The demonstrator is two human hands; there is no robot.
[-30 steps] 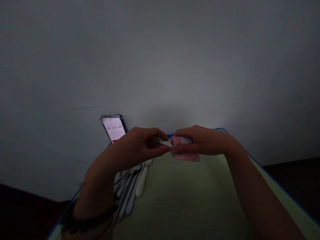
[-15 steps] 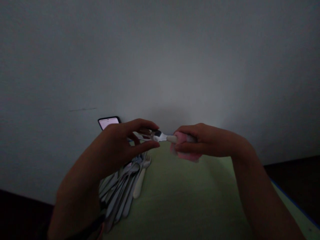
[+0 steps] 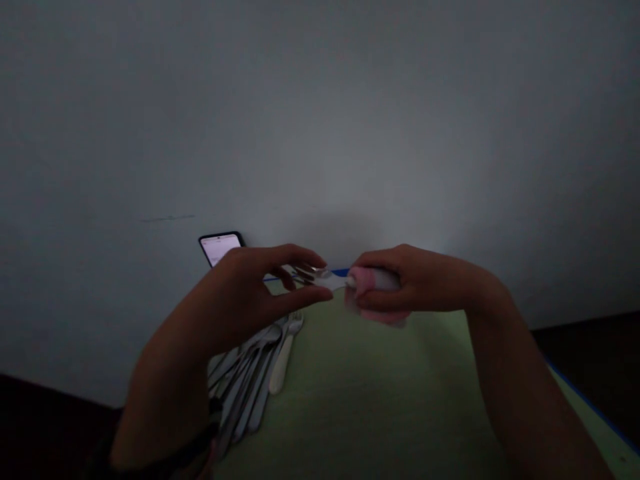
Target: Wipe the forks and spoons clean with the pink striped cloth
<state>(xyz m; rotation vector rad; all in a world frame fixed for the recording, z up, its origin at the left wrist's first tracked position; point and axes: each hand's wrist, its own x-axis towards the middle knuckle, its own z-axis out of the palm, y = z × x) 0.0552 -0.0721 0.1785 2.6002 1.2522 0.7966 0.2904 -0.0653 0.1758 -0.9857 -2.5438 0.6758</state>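
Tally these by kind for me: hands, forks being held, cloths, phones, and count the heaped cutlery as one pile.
Hands: 2, the left hand and right hand
Held fork: 1
Pink-and-white cloth: 1
Phone: 1
Cutlery pile: 1; its pieces overlap too much to count singly
Total: 6

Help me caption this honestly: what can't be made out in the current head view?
In the head view:
Fork: most of its handle is hidden by the right hand and the pink-and-white cloth.
Left hand: whether its fingertips touch the fork is unclear in the dim blur.
Phone: its lower part is behind the left hand; screen text too small.
Cutlery pile: left side behind the left forearm.
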